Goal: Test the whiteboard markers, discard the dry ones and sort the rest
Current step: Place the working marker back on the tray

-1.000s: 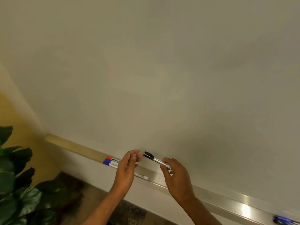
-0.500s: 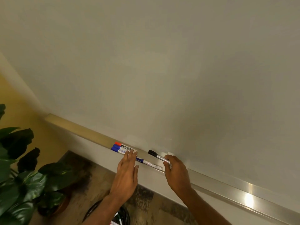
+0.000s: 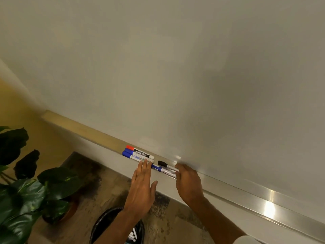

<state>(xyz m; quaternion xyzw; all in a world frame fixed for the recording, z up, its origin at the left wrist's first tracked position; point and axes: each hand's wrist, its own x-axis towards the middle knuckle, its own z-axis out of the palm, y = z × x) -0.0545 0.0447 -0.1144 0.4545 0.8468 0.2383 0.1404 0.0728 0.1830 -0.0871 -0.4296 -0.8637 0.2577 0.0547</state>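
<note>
A blank whiteboard (image 3: 175, 67) fills the view, with a metal tray (image 3: 246, 192) along its lower edge. On the tray lie a red-capped marker (image 3: 139, 152) and two blue-capped markers (image 3: 136, 155) side by side. My left hand (image 3: 142, 187) is flat, its straight fingertips at the end of the front blue marker. A further blue marker (image 3: 158, 168) lies just right of those fingertips. My right hand (image 3: 188, 182) holds a black-capped marker (image 3: 166, 165) by its rear end, low over the tray, cap pointing left.
A black waste bin (image 3: 105, 224) with discarded markers inside stands on the floor below my left arm. A potted plant (image 3: 26, 191) with large dark leaves fills the lower left. The yellow wall (image 3: 17, 106) is to the left of the board.
The view has tilted down, bringing the bin into sight. My right hand has lowered the black marker toward the tray. My left hand has opened flat and reached to the blue markers.
</note>
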